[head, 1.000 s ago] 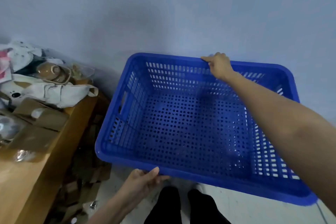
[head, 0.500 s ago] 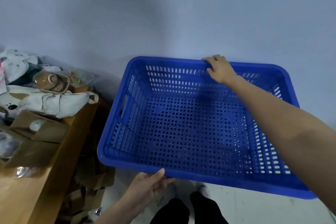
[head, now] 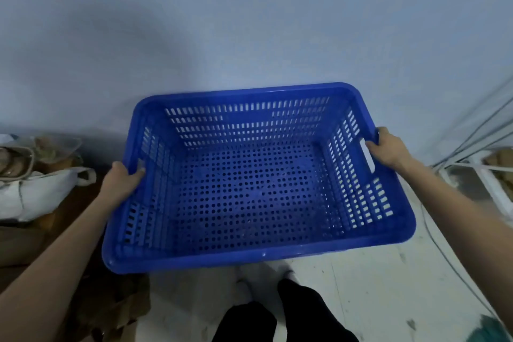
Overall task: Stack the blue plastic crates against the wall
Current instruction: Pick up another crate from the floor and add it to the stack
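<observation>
Since half a second ago the grip has been shifted: the right hand [head: 388, 148], earlier laid over the far rim, has been brought to the right end wall, and the left hand [head: 122, 182], earlier under the near rim, has been moved to the left end wall. The blue crate [head: 249, 183] has also been squared to the wall [head: 249, 22], its far long rim now lying close along it.

The crate is held open side up, empty, above the floor [head: 374, 286]; whether its base rests on anything cannot be told. It is judged light and fairly stiff, being thin perforated plastic, though some flex across the long sides is likely. The smooth rim may slip, so the moulded handle slot [head: 367, 155] at each end is the best purchase. The right hand is closed on the rim at that slot, fingers curled around the edge. The left hand is likewise closed over the opposite rim, thumb inside.

To the left a white cloth bag [head: 33, 194] is seen on a wooden surface; cables [head: 472, 130] run down at the right
</observation>
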Demonstrator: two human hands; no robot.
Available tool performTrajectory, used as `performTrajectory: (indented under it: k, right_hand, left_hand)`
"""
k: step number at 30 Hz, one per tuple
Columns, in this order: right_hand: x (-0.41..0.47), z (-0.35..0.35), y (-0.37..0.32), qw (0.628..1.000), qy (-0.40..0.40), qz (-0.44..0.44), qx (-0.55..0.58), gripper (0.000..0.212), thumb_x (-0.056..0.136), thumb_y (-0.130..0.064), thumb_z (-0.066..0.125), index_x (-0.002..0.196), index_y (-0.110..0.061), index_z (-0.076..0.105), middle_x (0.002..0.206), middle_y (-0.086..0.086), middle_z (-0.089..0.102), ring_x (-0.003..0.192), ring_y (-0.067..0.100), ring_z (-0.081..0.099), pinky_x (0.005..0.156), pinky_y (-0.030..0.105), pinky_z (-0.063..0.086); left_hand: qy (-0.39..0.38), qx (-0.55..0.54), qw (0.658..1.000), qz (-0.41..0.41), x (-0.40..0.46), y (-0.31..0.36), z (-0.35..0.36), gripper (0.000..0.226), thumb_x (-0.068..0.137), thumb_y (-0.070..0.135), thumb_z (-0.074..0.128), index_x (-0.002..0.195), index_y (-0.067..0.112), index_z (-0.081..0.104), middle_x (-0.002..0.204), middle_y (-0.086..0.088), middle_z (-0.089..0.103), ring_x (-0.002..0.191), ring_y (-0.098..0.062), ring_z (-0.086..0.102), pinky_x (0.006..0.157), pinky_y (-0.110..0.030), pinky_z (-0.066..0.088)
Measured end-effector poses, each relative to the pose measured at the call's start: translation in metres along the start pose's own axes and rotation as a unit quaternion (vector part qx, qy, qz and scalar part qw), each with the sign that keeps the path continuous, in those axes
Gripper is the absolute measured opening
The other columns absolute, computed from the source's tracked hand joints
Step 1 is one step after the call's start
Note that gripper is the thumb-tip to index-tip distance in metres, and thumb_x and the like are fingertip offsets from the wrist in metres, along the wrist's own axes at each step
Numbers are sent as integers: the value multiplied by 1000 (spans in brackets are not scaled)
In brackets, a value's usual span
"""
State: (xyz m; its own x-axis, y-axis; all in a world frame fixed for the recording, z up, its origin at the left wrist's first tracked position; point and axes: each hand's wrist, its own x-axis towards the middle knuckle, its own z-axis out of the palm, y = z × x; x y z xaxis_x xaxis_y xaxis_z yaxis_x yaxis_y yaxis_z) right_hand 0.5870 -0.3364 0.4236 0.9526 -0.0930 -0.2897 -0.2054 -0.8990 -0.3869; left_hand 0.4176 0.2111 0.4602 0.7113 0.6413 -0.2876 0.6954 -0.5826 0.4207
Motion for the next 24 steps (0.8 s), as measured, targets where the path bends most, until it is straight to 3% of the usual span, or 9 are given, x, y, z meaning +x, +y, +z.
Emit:
performTrajectory:
  k: [4, 8, 17, 22, 24]
  right_hand:
    - [-4, 18, 18, 998, 21, 4, 55, 30, 89, -34, 43, 105, -9, 37, 99, 22, 69, 76, 40, 67, 76, 51, 55]
    - [-4, 7, -2, 996, 49, -10, 77, 23, 90, -27, 46, 103, -8, 43, 91, 10, 73, 64, 33, 69, 78, 47, 56]
    - [-19, 4, 4, 998, 60, -26, 15, 32, 93, -28, 47, 110, -1, 44, 103, 24, 67, 87, 44, 62, 79, 48, 50]
    - [-12, -6, 6, 997, 66, -37, 2, 33, 92, -31, 47, 108, -3, 43, 102, 24, 67, 84, 44, 62, 77, 49, 52]
    - [-11, -8, 5, 997, 70, -35, 3, 32, 93, -29, 46, 109, -1, 43, 101, 24, 67, 82, 44, 63, 74, 46, 51]
  left_hand:
    - [32, 22, 999, 19, 4, -6, 12, 34, 94, 30, 50, 101, -3, 45, 89, -22, 60, 77, -40, 60, 65, -48, 53]
    - [35, 35, 998, 31, 24, -10, 7, 37, 93, 28, 51, 93, -9, 55, 89, -28, 66, 76, -41, 62, 64, -48, 52]
    - [11, 53, 998, 13, 12, -10, 10, 39, 94, 30, 52, 105, -7, 50, 99, -32, 62, 91, -47, 60, 81, -54, 50]
    - [8, 5, 1000, 21, -15, 13, 14, 24, 97, 18, 49, 103, -5, 45, 79, -15, 54, 84, -35, 55, 80, -51, 45]
    - [7, -5, 1000, 23, -15, 14, 17, 23, 97, 17, 49, 101, -5, 46, 79, -16, 57, 79, -31, 54, 76, -47, 44]
